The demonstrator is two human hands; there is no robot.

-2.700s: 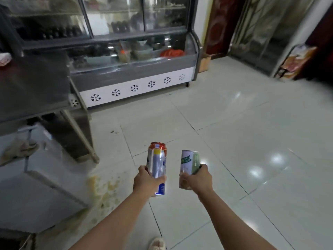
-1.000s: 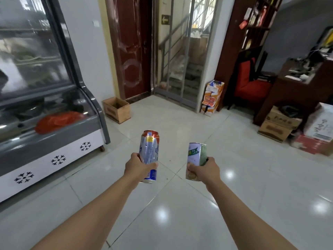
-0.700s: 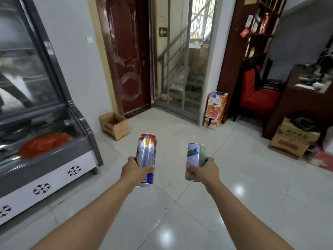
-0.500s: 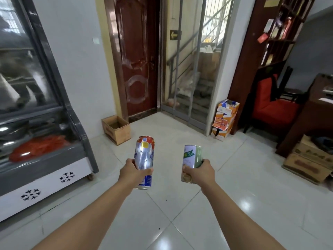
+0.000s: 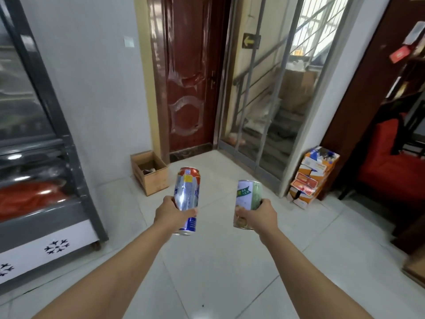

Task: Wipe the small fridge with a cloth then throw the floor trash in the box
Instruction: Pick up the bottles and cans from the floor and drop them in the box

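Left hand (image 5: pixel 172 211) is gripping the silver beer can (image 5: pixel 186 199), right hand (image 5: pixel 259 214) clamping the green can (image 5: pixel 246 202). Cardboard box (image 5: pixel 150 172) is sitting ahead-left of both, open-topped; imo get right over it b4 letting go.

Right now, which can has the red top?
The silver can in the left hand has it. The green-and-white can in the right hand does not.

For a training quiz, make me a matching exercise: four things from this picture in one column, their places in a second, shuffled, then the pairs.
Things:
1. silver can
2. green can
3. open cardboard box
4. red chair

Places:
A. on the floor by the brown door
B. in the left hand
C. far right, in the dark room
D. in the right hand

Pairs: 1-B, 2-D, 3-A, 4-C
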